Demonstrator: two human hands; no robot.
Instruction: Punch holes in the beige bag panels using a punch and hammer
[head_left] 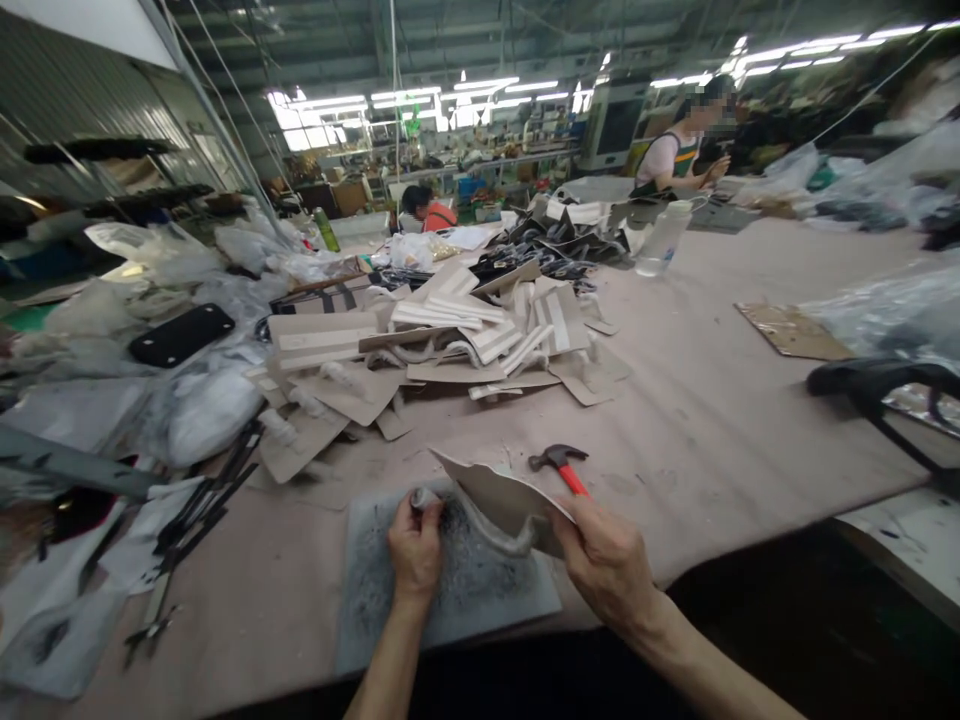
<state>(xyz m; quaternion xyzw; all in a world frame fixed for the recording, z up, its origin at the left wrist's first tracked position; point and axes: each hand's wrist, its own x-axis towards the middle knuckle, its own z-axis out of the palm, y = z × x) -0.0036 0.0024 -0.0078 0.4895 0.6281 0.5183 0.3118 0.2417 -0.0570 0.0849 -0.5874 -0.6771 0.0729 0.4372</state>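
My right hand (611,560) grips the edge of a stiff grey-beige panel (506,500), held tilted above the grey work slab (367,610). A rounded, padded strip like a bag handle (506,543) runs along the panel's lower side. In my left hand (416,550), fingers are closed round a short pale cylindrical piece (424,496) over the slab; its exact kind is unclear. Just beyond my right hand lies a claw hammer (559,458) with a red handle, partly hidden by that hand.
A heap of similar panels (352,390) covers the table (720,420) ahead. Black strips (202,510) and plastic bags (210,410) lie left. A clear bottle (664,240) stands behind the heap; a black frame-like object (870,380) sits right. Two people are farther back.
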